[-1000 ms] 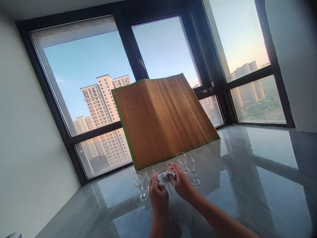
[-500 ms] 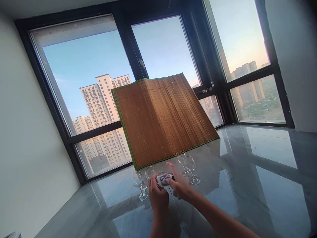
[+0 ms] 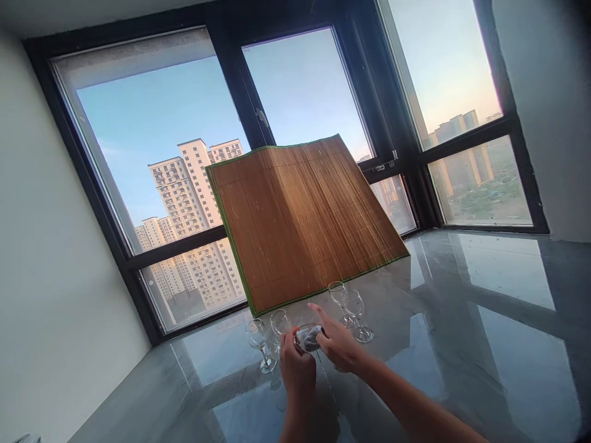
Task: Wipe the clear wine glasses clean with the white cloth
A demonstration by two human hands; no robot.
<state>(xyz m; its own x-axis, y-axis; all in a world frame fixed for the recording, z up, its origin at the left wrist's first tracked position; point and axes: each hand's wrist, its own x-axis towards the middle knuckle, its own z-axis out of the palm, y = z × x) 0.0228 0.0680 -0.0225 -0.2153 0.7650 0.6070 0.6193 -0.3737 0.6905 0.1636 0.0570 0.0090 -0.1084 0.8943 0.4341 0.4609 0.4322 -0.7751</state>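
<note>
My left hand is closed around the side of a wine glass, which is tipped with its mouth upward and toward the right. Bunched in the bowl of that glass is a grey cloth. The fingers of my right hand press the cloth into the glass, while the index finger points out past the rim. To the left stand two clear wine glasses, one partly behind my left hand. Two more wine glasses stand upright to the right, beyond my right hand.
The glossy grey marble-look surface reflects the windows. A brown bamboo mat with green edging leans against the dark window frame behind the glasses. A white wall bounds the left side.
My right fingers have shifted slightly, and the cloth now sits deeper in the glass with less of it showing. The standing glasses have stayed put.
</note>
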